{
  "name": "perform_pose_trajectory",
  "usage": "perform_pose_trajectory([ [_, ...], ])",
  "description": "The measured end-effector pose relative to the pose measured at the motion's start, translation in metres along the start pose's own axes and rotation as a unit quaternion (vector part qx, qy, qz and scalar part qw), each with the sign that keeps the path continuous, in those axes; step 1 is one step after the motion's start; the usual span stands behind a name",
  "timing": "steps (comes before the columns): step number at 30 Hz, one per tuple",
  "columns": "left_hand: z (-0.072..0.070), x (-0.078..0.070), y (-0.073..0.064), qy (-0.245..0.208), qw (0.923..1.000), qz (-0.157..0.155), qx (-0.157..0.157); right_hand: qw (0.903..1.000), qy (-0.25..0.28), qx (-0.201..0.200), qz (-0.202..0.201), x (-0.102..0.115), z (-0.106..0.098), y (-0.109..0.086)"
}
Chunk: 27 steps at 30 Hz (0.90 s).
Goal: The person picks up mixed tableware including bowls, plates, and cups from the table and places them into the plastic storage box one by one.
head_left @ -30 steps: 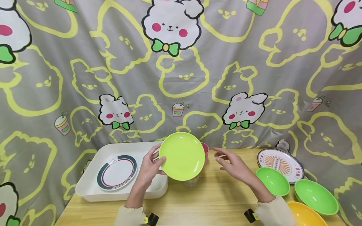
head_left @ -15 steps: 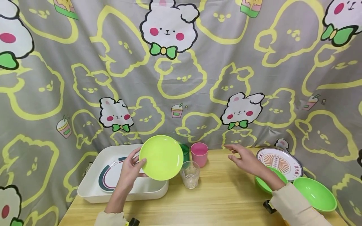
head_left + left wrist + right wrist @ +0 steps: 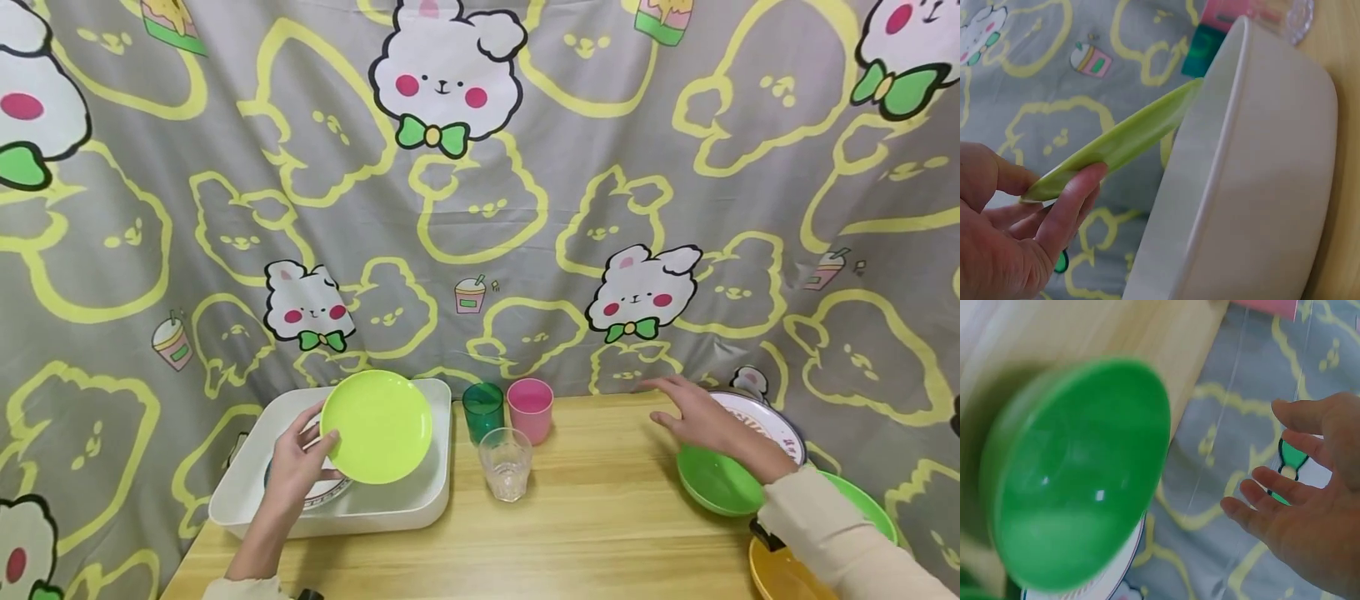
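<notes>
My left hand (image 3: 296, 458) pinches a lime-green plate (image 3: 378, 427) by its left edge, thumb on the face and fingers behind. The plate is tilted up over the white basin (image 3: 408, 518); the left wrist view shows the plate (image 3: 1116, 142) edge-on beside the basin wall (image 3: 1272, 144). Inside the basin a white plate with a dark patterned rim (image 3: 330, 495) is mostly hidden by the hand and green plate. My right hand (image 3: 697, 417) holds nothing, its fingers loosely extended above a green bowl (image 3: 716, 483). In the right wrist view that bowl (image 3: 1085, 469) lies left of the hand.
A dark green cup (image 3: 482, 408), a pink cup (image 3: 531, 408) and a clear glass (image 3: 507, 471) stand mid-table. At right are a white printed plate (image 3: 780, 429), another green bowl (image 3: 862, 500) and an orange dish (image 3: 783, 571). A patterned curtain (image 3: 495, 192) hangs behind the table (image 3: 585, 533).
The left hand has carried the lime-green plate leftward from in front of the cups to over the basin. My right hand has moved right, toward the bowls.
</notes>
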<state>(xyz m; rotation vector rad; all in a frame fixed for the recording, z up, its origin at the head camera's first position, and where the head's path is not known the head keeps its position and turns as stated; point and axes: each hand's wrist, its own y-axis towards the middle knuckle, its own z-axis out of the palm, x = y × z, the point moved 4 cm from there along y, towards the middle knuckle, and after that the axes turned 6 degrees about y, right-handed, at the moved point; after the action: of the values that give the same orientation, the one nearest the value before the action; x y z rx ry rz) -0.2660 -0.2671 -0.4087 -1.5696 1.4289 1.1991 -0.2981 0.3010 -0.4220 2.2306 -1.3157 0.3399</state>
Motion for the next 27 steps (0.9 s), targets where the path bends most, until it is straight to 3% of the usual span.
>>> perform_pose_trajectory([
  [9,-0.022,0.017,0.004,0.027,0.9995,-0.013,-0.006,0.9976,-0.036,0.026,0.054,-0.038,-0.023,-0.007],
  [20,-0.034,0.021,0.009,0.058,0.9982,-0.01,0.008,0.9943,-0.061,0.009,0.088,-0.088,-0.028,-0.031],
  [27,-0.052,0.026,0.017,0.112,0.9934,-0.023,0.003,0.9891,-0.06,0.04,0.129,-0.113,-0.032,-0.042],
])
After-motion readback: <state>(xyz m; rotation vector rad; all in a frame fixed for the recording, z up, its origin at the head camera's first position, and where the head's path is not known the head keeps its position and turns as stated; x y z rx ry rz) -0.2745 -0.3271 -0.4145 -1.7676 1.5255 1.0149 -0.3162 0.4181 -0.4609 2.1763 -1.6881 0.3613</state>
